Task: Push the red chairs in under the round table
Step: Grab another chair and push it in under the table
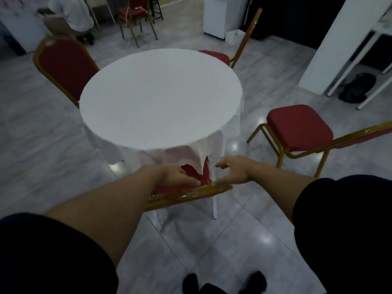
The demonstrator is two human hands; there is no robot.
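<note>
A round table [161,98] under a white cloth stands in the middle of the room. The near red chair [186,193] with a gold frame sits tucked under its front edge, the cloth draped over the seat. My left hand [178,177] rests on the top of this chair's back, fingers curled over it. My right hand [233,169] hovers just above the same backrest, fingers apart, thumb spread. A second red chair [297,128] stands out from the table at the right. A third [63,64] stands at the far left and a fourth [218,56] at the far right, both close to the table.
A fifth red chair [135,13] stands at the back beside a seated person [70,15]. A white pillar [331,45] and a white rack with a dark bag [356,88] are at the right. A white cabinet [220,15] is behind. My shoes [222,283] show below.
</note>
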